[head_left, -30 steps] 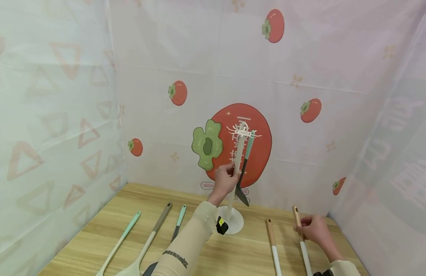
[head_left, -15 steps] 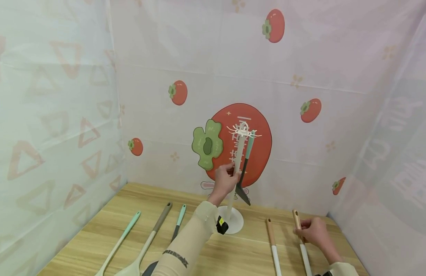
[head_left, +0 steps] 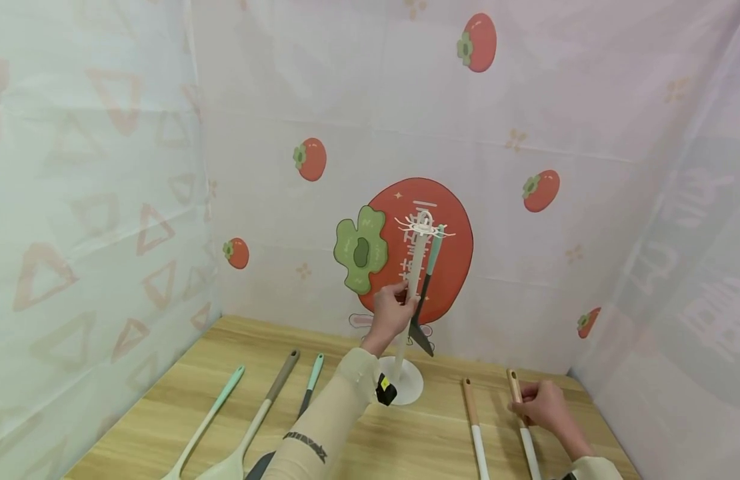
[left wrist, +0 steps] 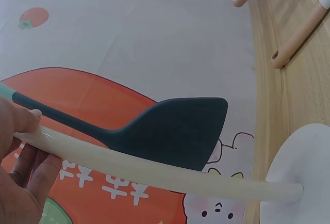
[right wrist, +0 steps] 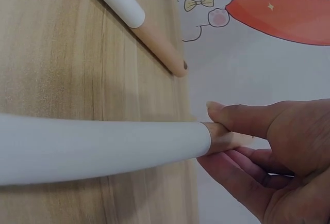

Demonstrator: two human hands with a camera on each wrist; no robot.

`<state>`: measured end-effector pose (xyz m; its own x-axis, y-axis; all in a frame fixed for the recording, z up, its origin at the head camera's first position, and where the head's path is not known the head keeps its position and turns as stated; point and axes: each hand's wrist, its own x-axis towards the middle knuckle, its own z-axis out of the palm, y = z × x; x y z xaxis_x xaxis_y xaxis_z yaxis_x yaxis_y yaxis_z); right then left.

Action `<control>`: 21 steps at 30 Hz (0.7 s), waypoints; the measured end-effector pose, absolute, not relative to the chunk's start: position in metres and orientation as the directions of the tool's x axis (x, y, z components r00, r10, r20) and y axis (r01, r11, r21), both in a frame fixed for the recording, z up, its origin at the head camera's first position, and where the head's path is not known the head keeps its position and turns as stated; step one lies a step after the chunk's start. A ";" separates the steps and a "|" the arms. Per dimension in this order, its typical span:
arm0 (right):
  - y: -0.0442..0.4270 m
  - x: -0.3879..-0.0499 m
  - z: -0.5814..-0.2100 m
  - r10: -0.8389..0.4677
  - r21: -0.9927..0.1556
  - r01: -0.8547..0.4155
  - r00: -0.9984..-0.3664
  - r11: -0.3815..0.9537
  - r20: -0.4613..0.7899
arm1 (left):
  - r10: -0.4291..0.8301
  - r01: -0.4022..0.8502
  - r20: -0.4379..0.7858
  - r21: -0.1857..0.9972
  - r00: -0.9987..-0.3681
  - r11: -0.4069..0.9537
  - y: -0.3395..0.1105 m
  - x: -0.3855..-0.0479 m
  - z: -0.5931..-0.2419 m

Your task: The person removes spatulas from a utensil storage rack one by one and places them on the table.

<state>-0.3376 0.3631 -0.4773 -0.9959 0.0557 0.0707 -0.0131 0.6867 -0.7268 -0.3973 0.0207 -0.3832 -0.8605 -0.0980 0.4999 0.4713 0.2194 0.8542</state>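
Note:
My left hand [head_left: 391, 311] grips the pole [head_left: 416, 263] of a white utensil stand with a ring of hooks at its top. On that stand hangs a turner [left wrist: 170, 126] with a dark blade and mint handle, just right of the pole in the head view. At the right, my right hand [head_left: 544, 404] pinches the wooden part of a utensil handle [right wrist: 103, 146], whose lower section is white. Its head is out of view, so its kind cannot be told. In the right wrist view, thumb and fingers lie on opposite sides of the wood.
A second wood-and-white handle [head_left: 473, 413] lies left of the right hand. On the left of the wooden table [head_left: 184, 387] lie a mint-handled utensil [head_left: 217, 407], a grey-handled one [head_left: 268, 407] and a mint-and-dark one [head_left: 313, 380]. Printed cloth walls [head_left: 262, 200] surround the table.
My right hand and the handle it pinches have shifted slightly toward me. The left hand keeps its place on the pole. The hanging turner swings slightly.

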 end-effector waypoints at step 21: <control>0.361 -0.341 -0.490 0.044 -0.708 0.007 -0.998 0.706 0.033 | -0.094 0.485 0.512 0.848 -0.854 0.215 0.021 -0.398 -0.383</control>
<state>-0.3407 0.3613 -0.4895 -0.9985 0.0437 0.0332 0.0073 0.7058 -0.7083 -0.3979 0.0208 -0.3829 -0.8538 -0.0935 0.5121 0.4850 0.2148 0.8477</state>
